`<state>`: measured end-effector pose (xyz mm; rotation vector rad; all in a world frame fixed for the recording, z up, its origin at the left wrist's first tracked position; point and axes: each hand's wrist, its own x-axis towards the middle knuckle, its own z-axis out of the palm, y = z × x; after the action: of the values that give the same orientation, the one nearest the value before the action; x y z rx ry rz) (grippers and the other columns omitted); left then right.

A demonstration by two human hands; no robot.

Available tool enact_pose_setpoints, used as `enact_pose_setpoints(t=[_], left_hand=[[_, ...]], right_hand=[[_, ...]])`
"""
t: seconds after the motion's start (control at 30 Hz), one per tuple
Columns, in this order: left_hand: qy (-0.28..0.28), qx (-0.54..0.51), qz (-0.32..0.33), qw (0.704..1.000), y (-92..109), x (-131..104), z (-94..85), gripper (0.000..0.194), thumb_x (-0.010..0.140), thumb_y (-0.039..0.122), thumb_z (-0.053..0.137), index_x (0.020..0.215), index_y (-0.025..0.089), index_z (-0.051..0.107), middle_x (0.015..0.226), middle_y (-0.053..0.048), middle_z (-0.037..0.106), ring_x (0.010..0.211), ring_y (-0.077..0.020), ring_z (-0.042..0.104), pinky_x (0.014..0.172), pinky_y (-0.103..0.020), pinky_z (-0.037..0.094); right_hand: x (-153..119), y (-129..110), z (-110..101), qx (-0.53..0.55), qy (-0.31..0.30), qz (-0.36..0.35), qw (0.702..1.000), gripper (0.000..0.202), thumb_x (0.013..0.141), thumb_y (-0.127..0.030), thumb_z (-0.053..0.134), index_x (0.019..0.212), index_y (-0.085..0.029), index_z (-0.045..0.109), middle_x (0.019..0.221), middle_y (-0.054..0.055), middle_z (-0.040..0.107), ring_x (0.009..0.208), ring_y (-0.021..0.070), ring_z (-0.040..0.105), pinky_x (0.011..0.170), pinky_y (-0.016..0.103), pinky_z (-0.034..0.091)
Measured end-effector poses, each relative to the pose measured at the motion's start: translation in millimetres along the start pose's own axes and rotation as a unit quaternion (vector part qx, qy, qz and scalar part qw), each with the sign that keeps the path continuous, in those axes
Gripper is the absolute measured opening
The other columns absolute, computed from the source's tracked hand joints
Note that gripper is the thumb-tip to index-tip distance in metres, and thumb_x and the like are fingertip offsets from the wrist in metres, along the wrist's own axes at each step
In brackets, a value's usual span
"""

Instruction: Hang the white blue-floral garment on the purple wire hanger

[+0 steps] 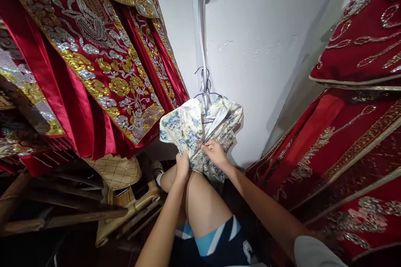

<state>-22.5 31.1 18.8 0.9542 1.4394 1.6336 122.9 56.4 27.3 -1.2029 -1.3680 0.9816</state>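
Note:
A cream blouse with blue flowers and yellow-green leaves (184,123) hangs on a thin dark hanger (214,93) in front of me. Its neck opening faces me, with the front edges meeting low down. My left hand (182,163) grips the blouse near its lower left side, thumb on top, the other fingers mostly hidden. With thumb and fingertips, my right hand (214,152) pinches the front edge at the middle. Any fastener there is too small to make out. Below both hands are my bare knees.
A pale strap (201,21) runs down the white wall (250,16) to the hanger. Red garments with gold and silver sequins (119,85) hang at left. More beaded red garments (351,133) hang at right. At lower left stands a bamboo chair (134,206) with a dark phone-like object.

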Motion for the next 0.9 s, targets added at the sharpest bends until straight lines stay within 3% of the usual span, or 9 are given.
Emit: enact_pose_setpoints(t=[0.2,0.27,0.33,0.37,0.47,0.53,0.6,0.7,0.9], left_hand=[[0.043,0.024,0.009,0.999,-0.8,-4.3,-1.1,0.024,0.079,0.027,0.051,0.1,0.019,0.059,0.107,-0.011,0.067,0.11,-0.0306,0.061,0.099,-0.042,0.046],[0.113,0.064,0.096,0.987,-3.8,-11.7,-4.4,0.034,0.081,0.028,0.053,0.114,0.02,0.051,0.123,-0.014,0.059,0.121,-0.03,0.053,0.107,-0.044,0.041],[0.173,0.124,0.226,0.951,-8.8,-23.1,-6.2,0.043,0.082,0.031,0.058,0.122,0.022,0.044,0.132,-0.015,0.05,0.127,-0.0295,0.047,0.11,-0.045,0.036],[0.173,0.155,0.285,0.93,-11.8,-29.5,-5.2,0.044,0.083,0.032,0.059,0.123,0.022,0.043,0.132,-0.016,0.048,0.128,-0.0298,0.046,0.111,-0.046,0.035],[0.064,0.231,0.371,0.897,-19.8,-47.0,6.9,0.032,0.086,0.031,0.06,0.115,0.022,0.05,0.125,-0.015,0.053,0.126,-0.0314,0.048,0.109,-0.05,0.034],[-0.021,0.255,0.37,0.893,-23.5,-53.4,20.2,0.025,0.087,0.029,0.059,0.111,0.022,0.055,0.119,-0.014,0.058,0.12,-0.0316,0.052,0.105,-0.049,0.036],[-0.068,0.253,0.348,0.9,-26.1,-55.0,32.4,0.017,0.088,0.027,0.056,0.105,0.022,0.058,0.11,-0.011,0.063,0.111,-0.0301,0.056,0.099,-0.046,0.039],[-0.085,0.235,0.315,0.916,-29.0,-53.2,41.7,0.009,0.091,0.025,0.051,0.093,0.023,0.059,0.094,-0.008,0.067,0.097,-0.0275,0.061,0.092,-0.042,0.041],[-0.066,0.216,0.283,0.932,-32.6,-54.4,38.3,0.008,0.091,0.026,0.052,0.087,0.023,0.059,0.086,-0.005,0.067,0.087,-0.0255,0.062,0.086,-0.038,0.041]], right_hand=[[-6.8,1.5,20.2,0.051,0.033,0.015,0.998,0.029,0.079,-0.039,0.055,0.057,-0.024,0.044,0.05,-0.005,0.043,0.049,0.012,0.038,0.051,0.025,0.029],[-14.7,4.5,19.7,0.072,0.042,0.021,0.996,0.033,0.079,-0.04,0.052,0.053,-0.024,0.038,0.048,-0.005,0.04,0.048,0.0118,0.036,0.049,0.025,0.028],[-25.3,8.6,14.3,0.091,0.048,0.029,0.994,0.033,0.079,-0.041,0.05,0.053,-0.025,0.038,0.047,-0.004,0.04,0.046,0.0119,0.035,0.048,0.026,0.027],[-30.8,10.6,10.4,0.098,0.05,0.034,0.993,0.032,0.079,-0.042,0.05,0.055,-0.025,0.04,0.047,-0.004,0.041,0.045,0.012,0.035,0.047,0.026,0.027],[-43.9,13.9,-1.7,0.105,0.053,0.044,0.992,0.028,0.08,-0.041,0.05,0.058,-0.024,0.045,0.047,-0.004,0.043,0.045,0.0123,0.037,0.049,0.027,0.03],[-48.2,13.2,-8.2,0.104,0.046,0.046,0.992,0.026,0.079,-0.04,0.052,0.059,-0.024,0.047,0.048,-0.004,0.045,0.046,0.0128,0.04,0.051,0.027,0.033],[-49.6,11.2,-13.3,0.1,0.034,0.044,0.993,0.025,0.078,-0.04,0.055,0.06,-0.023,0.049,0.048,-0.004,0.048,0.048,0.0133,0.043,0.052,0.027,0.035],[-49.9,7.7,-19.2,0.089,0.021,0.052,0.994,0.025,0.078,-0.04,0.057,0.061,-0.023,0.053,0.048,-0.004,0.05,0.048,0.0133,0.044,0.052,0.026,0.035],[-51.3,0.6,-18.4,0.165,-0.017,0.104,0.981,0.028,0.074,-0.042,0.064,0.059,-0.022,0.054,0.046,-0.003,0.051,0.042,0.0108,0.04,0.047,0.026,0.031]])
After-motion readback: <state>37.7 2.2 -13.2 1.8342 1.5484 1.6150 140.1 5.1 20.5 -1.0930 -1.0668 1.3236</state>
